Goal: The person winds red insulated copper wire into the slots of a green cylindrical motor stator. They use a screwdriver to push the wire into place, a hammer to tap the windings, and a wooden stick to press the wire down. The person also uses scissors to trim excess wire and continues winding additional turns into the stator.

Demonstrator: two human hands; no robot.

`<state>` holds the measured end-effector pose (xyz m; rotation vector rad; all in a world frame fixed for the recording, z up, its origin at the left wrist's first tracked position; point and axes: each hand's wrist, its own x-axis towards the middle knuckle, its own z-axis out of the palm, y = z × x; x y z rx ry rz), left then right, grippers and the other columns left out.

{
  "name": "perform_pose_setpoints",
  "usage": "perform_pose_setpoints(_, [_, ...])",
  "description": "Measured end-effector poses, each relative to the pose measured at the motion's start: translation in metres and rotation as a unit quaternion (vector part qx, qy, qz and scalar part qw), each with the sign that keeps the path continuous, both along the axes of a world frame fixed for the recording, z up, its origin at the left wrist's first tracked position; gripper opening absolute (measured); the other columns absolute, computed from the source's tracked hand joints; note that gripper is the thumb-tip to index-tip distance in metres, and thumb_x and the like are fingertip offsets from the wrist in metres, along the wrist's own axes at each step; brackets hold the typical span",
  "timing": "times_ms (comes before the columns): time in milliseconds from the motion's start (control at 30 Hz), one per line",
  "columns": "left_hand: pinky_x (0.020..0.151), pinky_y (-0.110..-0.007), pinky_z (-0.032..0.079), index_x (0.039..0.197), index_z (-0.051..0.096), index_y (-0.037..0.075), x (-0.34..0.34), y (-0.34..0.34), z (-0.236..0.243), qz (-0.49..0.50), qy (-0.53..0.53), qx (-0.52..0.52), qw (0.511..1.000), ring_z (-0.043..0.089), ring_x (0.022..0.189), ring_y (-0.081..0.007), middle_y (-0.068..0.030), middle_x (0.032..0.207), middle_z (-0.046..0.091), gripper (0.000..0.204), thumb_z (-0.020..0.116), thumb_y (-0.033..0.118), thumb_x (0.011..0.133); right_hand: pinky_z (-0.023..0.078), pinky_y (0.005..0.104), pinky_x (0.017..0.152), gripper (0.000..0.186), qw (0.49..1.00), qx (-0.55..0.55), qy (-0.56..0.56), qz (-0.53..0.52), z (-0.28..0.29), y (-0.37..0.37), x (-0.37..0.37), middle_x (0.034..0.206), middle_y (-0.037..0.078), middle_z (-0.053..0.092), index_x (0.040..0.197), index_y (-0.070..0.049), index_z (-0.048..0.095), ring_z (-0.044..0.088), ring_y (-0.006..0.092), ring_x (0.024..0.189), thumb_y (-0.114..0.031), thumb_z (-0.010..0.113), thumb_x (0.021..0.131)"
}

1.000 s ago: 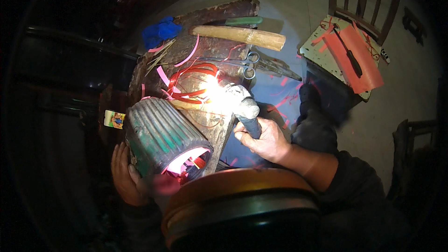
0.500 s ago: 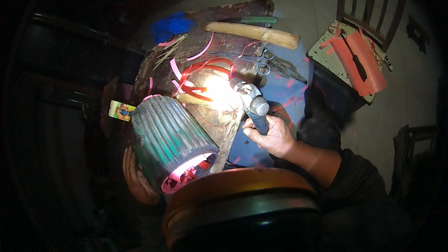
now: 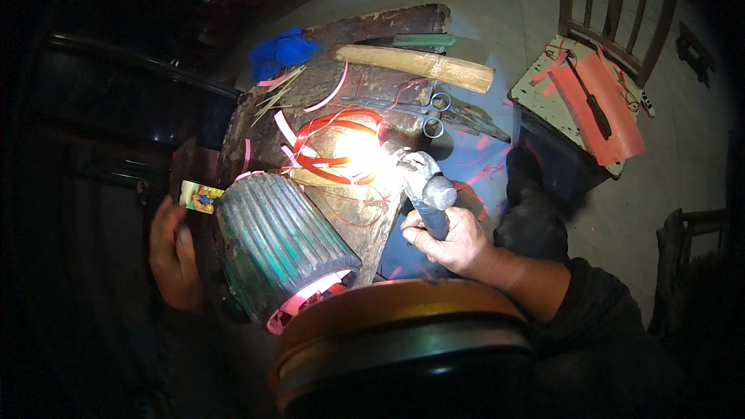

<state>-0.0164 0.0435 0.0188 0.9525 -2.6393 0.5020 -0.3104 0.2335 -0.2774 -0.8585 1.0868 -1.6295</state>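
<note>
My right hand [image 3: 454,242] is closed round the dark handle of a hammer [image 3: 428,195], its metal head lying over the right edge of the worn wooden board [image 3: 372,229]. A green ribbed motor housing [image 3: 283,240] lies on its side on the board, with pink lining and red wire showing in its near opening. To the left of it, my left hand [image 3: 176,260] is open, apart from the housing, fingers stretched up by a small colourful card [image 3: 200,196]. Red wire coils [image 3: 341,128] lie beyond the housing, partly lost in bright glare.
Scissors [image 3: 436,114], a split bamboo piece [image 3: 415,64], a green-handled tool [image 3: 423,40], blue cloth [image 3: 283,54] and pink strips [image 3: 334,89] lie across the board. At right, a chair [image 3: 535,81] carries red sheet [image 3: 621,128] and a screwdriver [image 3: 596,112]. An orange-rimmed rounded object [image 3: 403,299] blocks the lower middle.
My left hand has come off the motor housing's side and moved left and up toward the card. The hammer has shifted slightly to the right and down, still in my right hand.
</note>
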Motion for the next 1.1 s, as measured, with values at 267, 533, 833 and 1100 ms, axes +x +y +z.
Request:
perform_pose_setpoints(267, [0.075,-0.033,0.056,0.1,0.074,-0.002,-0.12,-0.138,-0.034,0.016,0.005,0.28,0.96,0.072,0.081,-0.0162,-0.0087,0.091,0.077,0.022,0.068,0.019,0.106,0.06,0.0338,0.084,0.016,0.998,-0.034,0.034,-0.041,-0.003,-0.002,-0.007,0.096,0.008,0.08,0.103,-0.003,0.078,0.075,0.0138,0.089,-0.015,0.083,0.093])
perform_pose_setpoints(533, [0.081,-0.03,0.056,0.117,0.08,-0.001,-0.125,-0.184,-0.103,0.141,-0.207,0.59,0.767,0.069,0.088,-0.0101,-0.0052,0.097,0.078,0.021,0.072,0.013,0.104,0.062,0.0364,0.086,0.013,0.998,-0.009,0.035,0.047,-0.016,0.0,-0.016,0.098,0.011,0.082,0.104,-0.003,0.079,0.079,0.0206,0.091,-0.01,0.081,0.093])
perform_pose_setpoints(833, [0.087,-0.034,0.063,0.124,0.06,0.003,-0.101,-0.184,-0.096,0.143,0.013,0.645,0.751,0.076,0.105,-0.022,-0.0155,0.124,0.075,0.016,0.05,0.009,0.113,0.06,0.0346,0.086,0.009,0.99,0.045,-0.107,0.085,-0.006,0.002,-0.017,0.097,0.008,0.079,0.102,-0.003,0.077,0.075,0.0175,0.092,-0.007,0.081,0.094])
perform_pose_setpoints(1100, [0.098,-0.032,0.057,0.139,0.065,-0.001,-0.056,-0.204,-0.109,0.087,-0.046,0.678,0.728,0.072,0.11,-0.0159,-0.008,0.119,0.074,0.041,0.069,-0.006,0.099,0.06,0.0359,0.088,0.011,0.998,0.043,-0.011,0.034,0.009,0.003,-0.021,0.098,0.008,0.079,0.102,-0.004,0.077,0.076,0.0193,0.093,-0.007,0.082,0.093])
